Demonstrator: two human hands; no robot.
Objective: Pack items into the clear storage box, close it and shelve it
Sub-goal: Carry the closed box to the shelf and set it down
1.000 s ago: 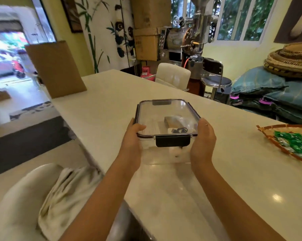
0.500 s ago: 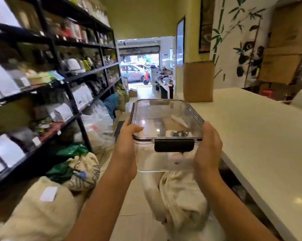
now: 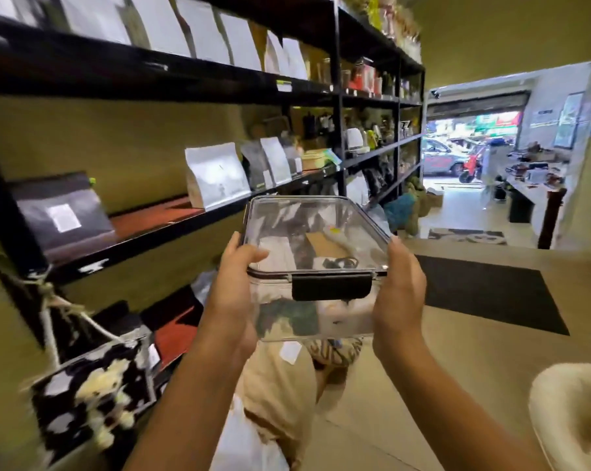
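Note:
I hold the clear storage box (image 3: 316, 232) in the air at chest height, its lid on and the black front latch (image 3: 331, 287) down. My left hand (image 3: 234, 294) grips its left side and my right hand (image 3: 399, 294) grips its right side. Through the lid I make out a brown card and a small dark cable among pale items. The black shelf unit (image 3: 338, 107) stands to my left, and the box hangs just in front of its middle shelf (image 3: 158, 229).
White and grey pouches (image 3: 217, 175) and a dark bag (image 3: 61, 212) stand on the shelves. A patterned bag (image 3: 93, 396) hangs low at left. Sacks (image 3: 277, 385) lie on the floor below the box. A black mat (image 3: 491, 294) and a white chair (image 3: 572, 413) are on the right.
The box has left the white table and travelled with both hands as I turned left. The shelf unit now fills the left of the view and is much closer.

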